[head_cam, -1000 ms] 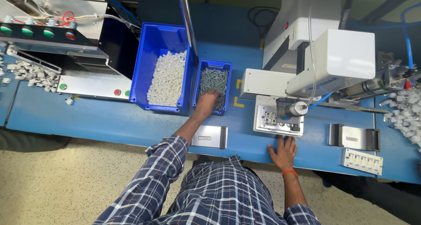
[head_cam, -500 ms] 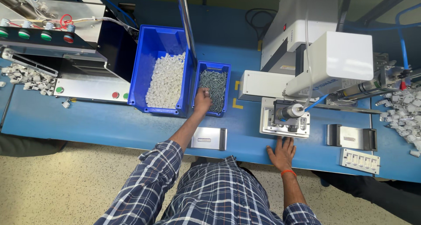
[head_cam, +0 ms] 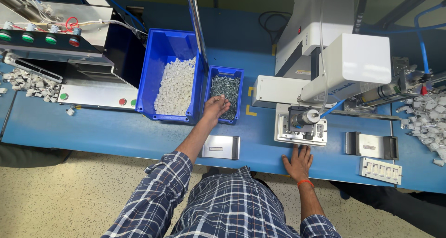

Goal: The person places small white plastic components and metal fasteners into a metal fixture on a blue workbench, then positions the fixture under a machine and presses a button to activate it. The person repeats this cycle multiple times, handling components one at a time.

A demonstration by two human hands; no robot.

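Observation:
My left hand (head_cam: 217, 106) reaches into the small blue bin (head_cam: 225, 72) of grey screws (head_cam: 225, 87), its fingers curled among them; whether it holds any is hidden. Left of it stands a larger blue bin (head_cam: 163, 40) filled with small white plastic parts (head_cam: 175, 86). My right hand (head_cam: 298, 161) lies flat and open on the blue table (head_cam: 102, 126), just below a metal fixture plate (head_cam: 283, 129) under a white screwdriving machine (head_cam: 355, 64). A small metal plate (head_cam: 220, 147) lies by my left forearm.
A grey control box (head_cam: 55, 43) with green and red buttons sits at the back left, loose white parts (head_cam: 28, 82) beside it. At the right are a metal bracket (head_cam: 371, 146), a white slotted block (head_cam: 380, 170) and a heap of white parts (head_cam: 429, 119).
My left hand has stayed in the screw bin, shifting slightly toward its near end. My right hand has kept its place on the table edge.

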